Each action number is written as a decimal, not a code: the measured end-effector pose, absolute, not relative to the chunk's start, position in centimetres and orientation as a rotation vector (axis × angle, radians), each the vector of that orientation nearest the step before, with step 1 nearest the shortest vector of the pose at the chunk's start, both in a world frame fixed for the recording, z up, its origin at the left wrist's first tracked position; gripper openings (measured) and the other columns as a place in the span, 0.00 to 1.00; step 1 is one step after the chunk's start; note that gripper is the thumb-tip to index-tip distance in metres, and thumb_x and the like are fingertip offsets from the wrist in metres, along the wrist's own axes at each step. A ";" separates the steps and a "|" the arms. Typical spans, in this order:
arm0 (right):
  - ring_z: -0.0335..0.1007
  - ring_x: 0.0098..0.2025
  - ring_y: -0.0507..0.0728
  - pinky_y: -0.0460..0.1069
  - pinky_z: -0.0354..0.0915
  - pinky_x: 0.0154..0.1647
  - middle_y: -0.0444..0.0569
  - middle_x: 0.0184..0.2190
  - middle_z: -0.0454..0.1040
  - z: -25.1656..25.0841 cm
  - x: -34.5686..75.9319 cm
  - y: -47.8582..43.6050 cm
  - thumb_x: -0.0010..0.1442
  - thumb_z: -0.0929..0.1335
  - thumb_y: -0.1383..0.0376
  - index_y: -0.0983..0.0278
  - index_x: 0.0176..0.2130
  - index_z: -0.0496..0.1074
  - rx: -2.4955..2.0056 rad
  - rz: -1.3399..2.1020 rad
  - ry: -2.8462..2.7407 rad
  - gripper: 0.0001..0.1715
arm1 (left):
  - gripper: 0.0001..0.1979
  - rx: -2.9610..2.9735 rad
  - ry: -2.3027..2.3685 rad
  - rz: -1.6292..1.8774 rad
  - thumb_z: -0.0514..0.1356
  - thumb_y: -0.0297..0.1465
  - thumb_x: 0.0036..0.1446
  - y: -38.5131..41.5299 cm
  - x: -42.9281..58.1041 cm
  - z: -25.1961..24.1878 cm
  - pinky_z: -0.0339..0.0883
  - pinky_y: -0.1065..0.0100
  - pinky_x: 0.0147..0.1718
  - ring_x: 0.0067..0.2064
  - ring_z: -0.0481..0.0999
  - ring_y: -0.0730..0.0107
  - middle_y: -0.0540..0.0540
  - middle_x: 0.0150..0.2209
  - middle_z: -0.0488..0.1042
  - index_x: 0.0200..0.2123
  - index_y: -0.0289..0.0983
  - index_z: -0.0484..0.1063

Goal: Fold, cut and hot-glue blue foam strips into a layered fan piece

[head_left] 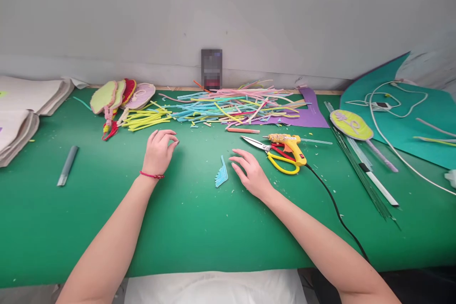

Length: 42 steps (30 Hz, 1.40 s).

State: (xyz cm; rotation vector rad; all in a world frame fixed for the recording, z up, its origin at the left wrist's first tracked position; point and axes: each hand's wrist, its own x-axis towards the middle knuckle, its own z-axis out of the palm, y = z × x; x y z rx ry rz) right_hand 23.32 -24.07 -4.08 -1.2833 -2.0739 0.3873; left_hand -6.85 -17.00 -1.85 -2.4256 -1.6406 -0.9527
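Note:
A small light-blue wing-shaped piece (221, 175) made of short strips lies on the green tabletop (192, 237). Just to its right rests my right hand (251, 173), fingers apart and holding nothing. My left hand (159, 151), with a red bracelet at the wrist, lies farther left, below the yellow-green pipe cleaners (147, 118); its fingers are loosely bent and apart, with nothing in them. Beyond my right hand are scissors (283, 164) with yellow handles, partly under a yellow hot glue gun (294, 147). A short orange-pink stick (243, 130) lies near the scissor tips.
Loose pastel pipe cleaners (228, 107) spread along the back, before a phone-like device (212, 69). Several fuzzy fans (103, 97) lie back left; another fan (351, 124) lies right, beside thin green wires (359, 178). The glue gun's black cord (333, 202) runs to the front edge.

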 end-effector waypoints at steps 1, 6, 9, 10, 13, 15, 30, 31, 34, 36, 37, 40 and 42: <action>0.60 0.61 0.60 0.59 0.60 0.61 0.53 0.57 0.66 -4.1 23.3 -24.1 0.66 0.60 0.62 0.59 0.49 0.72 -1.262 0.369 -2.119 0.16 | 0.05 -2.414 -1.676 -1.011 0.53 0.30 0.61 -16.7 -7.3 -2.0 0.60 0.52 0.55 0.46 0.73 0.61 0.42 0.42 0.74 0.34 0.38 0.68; 0.52 0.65 0.62 0.62 0.57 0.62 0.51 0.62 0.61 -3.9 23.2 -24.3 0.66 0.62 0.60 0.56 0.50 0.73 -1.084 0.303 -2.349 0.16 | 0.04 -2.302 -1.780 -1.307 0.56 0.31 0.57 -15.2 -10.0 -2.5 0.66 0.56 0.49 0.45 0.73 0.60 0.42 0.39 0.74 0.32 0.37 0.69; 0.54 0.64 0.61 0.60 0.58 0.61 0.53 0.60 0.63 -4.1 23.2 -24.3 0.66 0.61 0.61 0.58 0.51 0.72 -1.078 0.320 -2.314 0.17 | 0.04 -2.055 -1.880 -1.454 0.58 0.32 0.56 -14.6 -12.2 -2.5 0.65 0.56 0.51 0.45 0.73 0.60 0.43 0.38 0.74 0.31 0.37 0.68; 0.58 0.62 0.60 0.59 0.59 0.60 0.54 0.58 0.65 -4.2 23.3 -24.3 0.67 0.61 0.61 0.59 0.51 0.71 -1.110 0.334 -2.271 0.17 | 0.04 -1.974 -1.910 -1.478 0.57 0.31 0.56 -14.6 -12.7 -2.5 0.65 0.55 0.50 0.45 0.73 0.59 0.42 0.38 0.73 0.33 0.36 0.69; 0.68 0.48 0.59 0.56 0.66 0.50 0.53 0.44 0.73 -4.3 23.3 -24.1 0.67 0.60 0.60 0.61 0.46 0.72 -1.300 0.367 -2.137 0.15 | 0.18 -1.781 -1.966 -1.504 0.60 0.28 0.51 -14.9 -12.9 -2.4 0.64 0.54 0.53 0.50 0.71 0.57 0.37 0.49 0.68 0.47 0.34 0.66; 0.68 0.39 0.57 0.53 0.66 0.42 0.50 0.34 0.72 -3.9 23.0 -23.8 0.66 0.61 0.59 0.61 0.40 0.72 -1.450 0.411 -2.096 0.13 | 0.28 -1.804 -1.958 -1.439 0.63 0.27 0.48 -15.4 -11.9 -2.3 0.58 0.54 0.58 0.60 0.62 0.54 0.36 0.58 0.62 0.54 0.36 0.63; 0.69 0.29 0.53 0.46 0.60 0.27 0.45 0.27 0.75 -0.7 19.4 -20.7 0.53 0.66 0.67 0.61 0.27 0.69 -1.733 0.846 -1.972 0.03 | 0.21 -2.466 -1.701 -1.103 0.49 0.27 0.62 -19.5 -3.9 -0.1 0.48 0.50 0.63 0.60 0.66 0.60 0.40 0.58 0.68 0.58 0.37 0.61; 0.70 0.30 0.53 0.46 0.62 0.29 0.45 0.28 0.75 -0.5 19.8 -21.1 0.55 0.65 0.65 0.61 0.29 0.69 -1.713 0.869 -1.940 0.04 | 0.20 -2.514 -1.718 -1.167 0.50 0.29 0.62 -19.8 -3.4 0.0 0.51 0.51 0.62 0.58 0.68 0.61 0.41 0.56 0.70 0.57 0.37 0.62; 0.70 0.33 0.54 0.48 0.65 0.34 0.46 0.30 0.75 -0.2 20.7 -22.4 0.56 0.65 0.58 0.62 0.32 0.70 -1.612 0.988 -1.710 0.10 | 0.17 -2.702 -1.874 -1.359 0.51 0.33 0.62 -21.1 -1.6 0.1 0.61 0.57 0.56 0.54 0.72 0.63 0.43 0.51 0.74 0.54 0.39 0.65; 0.70 0.33 0.54 0.49 0.65 0.35 0.46 0.30 0.74 -0.3 21.0 -23.1 0.54 0.67 0.55 0.63 0.31 0.70 -1.519 1.070 -1.482 0.13 | 0.20 -2.797 -2.075 -1.509 0.52 0.36 0.62 -22.0 -0.4 0.2 0.63 0.58 0.55 0.53 0.73 0.63 0.43 0.49 0.75 0.56 0.39 0.62; 0.69 0.32 0.54 0.49 0.65 0.34 0.46 0.30 0.74 -0.5 21.0 -23.4 0.53 0.68 0.53 0.63 0.31 0.70 -1.483 1.088 -1.373 0.15 | 0.21 -2.835 -2.172 -1.601 0.52 0.39 0.62 -22.5 0.2 0.2 0.63 0.57 0.54 0.52 0.73 0.62 0.42 0.48 0.76 0.57 0.38 0.60; 0.69 0.33 0.54 0.49 0.64 0.34 0.46 0.31 0.73 -0.9 20.3 -24.0 0.53 0.68 0.53 0.63 0.33 0.69 -1.420 1.046 -1.191 0.16 | 0.28 -2.985 -2.356 -1.906 0.55 0.44 0.59 -23.7 1.7 -0.1 0.67 0.58 0.50 0.50 0.75 0.60 0.38 0.48 0.75 0.58 0.35 0.57; 0.69 0.35 0.54 0.49 0.64 0.36 0.46 0.32 0.73 -1.0 19.7 -24.3 0.55 0.68 0.54 0.62 0.33 0.69 -1.405 0.974 -1.175 0.14 | 0.30 -3.024 -2.469 -1.981 0.60 0.45 0.54 -24.2 2.4 -0.4 0.69 0.59 0.49 0.49 0.75 0.60 0.38 0.48 0.75 0.56 0.36 0.60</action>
